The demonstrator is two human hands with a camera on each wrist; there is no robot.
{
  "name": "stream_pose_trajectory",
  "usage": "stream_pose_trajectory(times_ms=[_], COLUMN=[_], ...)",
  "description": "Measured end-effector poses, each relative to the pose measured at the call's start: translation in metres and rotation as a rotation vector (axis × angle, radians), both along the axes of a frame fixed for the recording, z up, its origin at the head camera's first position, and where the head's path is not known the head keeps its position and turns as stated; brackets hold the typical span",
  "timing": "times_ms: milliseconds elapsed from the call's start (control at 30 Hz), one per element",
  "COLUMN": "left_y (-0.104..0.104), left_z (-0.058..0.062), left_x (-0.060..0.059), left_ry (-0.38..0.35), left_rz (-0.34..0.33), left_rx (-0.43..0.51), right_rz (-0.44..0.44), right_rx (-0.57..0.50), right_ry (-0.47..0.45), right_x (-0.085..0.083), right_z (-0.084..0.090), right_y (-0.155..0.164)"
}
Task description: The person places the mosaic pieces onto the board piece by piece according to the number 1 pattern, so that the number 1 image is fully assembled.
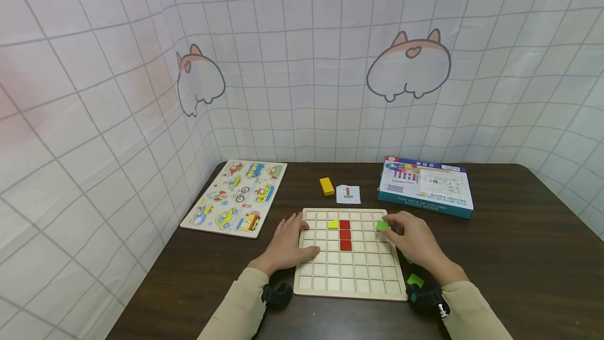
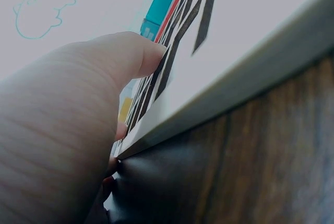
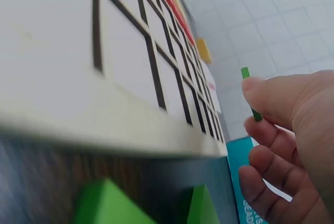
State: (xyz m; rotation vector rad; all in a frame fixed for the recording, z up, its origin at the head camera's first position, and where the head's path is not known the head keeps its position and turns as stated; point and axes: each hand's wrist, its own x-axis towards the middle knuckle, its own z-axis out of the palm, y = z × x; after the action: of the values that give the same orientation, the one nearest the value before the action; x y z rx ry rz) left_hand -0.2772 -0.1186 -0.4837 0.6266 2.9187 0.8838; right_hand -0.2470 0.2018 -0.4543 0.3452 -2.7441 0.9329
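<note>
A pale wooden grid board (image 1: 319, 282) lies on the table. It bears three red square tiles (image 1: 345, 234) in a column and a yellow triangular tile (image 1: 333, 224) left of the top one. My left hand (image 1: 285, 245) rests at the board's left edge, its thumb on the grid and other fingertips by the rim. Over the board's upper right part, my right hand (image 1: 415, 240) pinches a green tile (image 3: 251, 93) between thumb and forefinger, held above the surface. More green tiles (image 1: 415, 280) lie beside the board's right edge, partly hidden by the right wrist.
Behind the board lie a yellow block (image 1: 326, 186) and a small pattern card (image 1: 348, 194). A vehicle puzzle board (image 1: 236, 198) is at the left. At the back right sits a teal and white box (image 1: 424, 188). Grid-patterned fabric (image 1: 302, 67) hangs behind the table.
</note>
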Motion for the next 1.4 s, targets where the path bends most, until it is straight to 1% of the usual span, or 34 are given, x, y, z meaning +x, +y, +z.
stream_pose_trajectory(times_ms=[267, 467, 733, 1067, 1233, 1400], left_y=[0.000, 0.000, 0.000, 0.000, 0.000, 0.000], left_z=[-0.001, 0.001, 0.000, 0.001, 0.000, 0.000], left_x=[0.000, 0.001, 0.000, 0.000, 0.000, 0.000], left_ry=[0.000, -0.002, 0.000, 0.012, 0.025, 0.010], left_rz=[-0.005, -0.005, -0.004, -0.012, -0.016, -0.016], left_rx=[0.020, 0.018, 0.007, 0.024, 0.031, 0.027], right_rz=[0.113, 0.175, 0.205, 0.234, 0.231, 0.238], right_rx=[-0.070, -0.068, -0.059, -0.035, -0.041, -0.042], right_ry=[-0.002, 0.005, 0.007, 0.008, -0.039, -0.070], right_x=[0.006, 0.009, 0.011, 0.014, 0.017, 0.019], right_z=[0.000, -0.002, -0.010, -0.011, -0.009, -0.010], right_y=[-0.021, -0.035, -0.047, -0.056, -0.060, -0.064])
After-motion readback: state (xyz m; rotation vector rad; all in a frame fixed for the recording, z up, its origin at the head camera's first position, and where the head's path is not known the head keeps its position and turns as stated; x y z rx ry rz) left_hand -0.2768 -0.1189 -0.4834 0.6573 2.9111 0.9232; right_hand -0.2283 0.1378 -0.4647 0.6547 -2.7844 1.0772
